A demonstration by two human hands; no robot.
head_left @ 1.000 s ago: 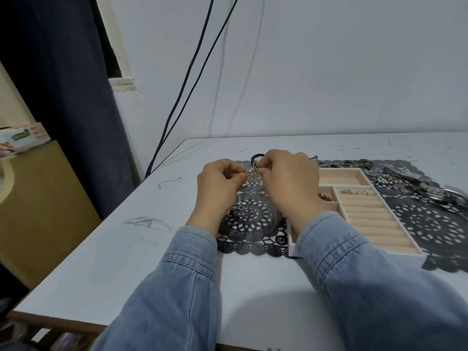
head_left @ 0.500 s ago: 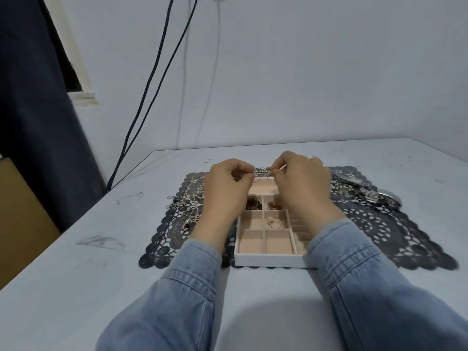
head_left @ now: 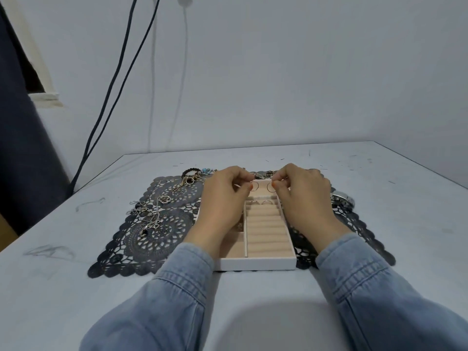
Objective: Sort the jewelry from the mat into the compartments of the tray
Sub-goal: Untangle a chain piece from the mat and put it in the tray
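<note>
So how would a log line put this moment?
left hand: pinches left hoop | right hand: pinches right hoop | where: above far end of tray | mat: chains left of tray

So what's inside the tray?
The tray has padded ring rolls down its right side, with two small rings tucked in the far rows. The left hand covers most of the left compartments, so what is in them can't be seen.

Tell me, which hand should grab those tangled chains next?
Probably the left hand: the tangled silver chains lie on its side of the beige compartment tray; the right hand would cross it.
</note>
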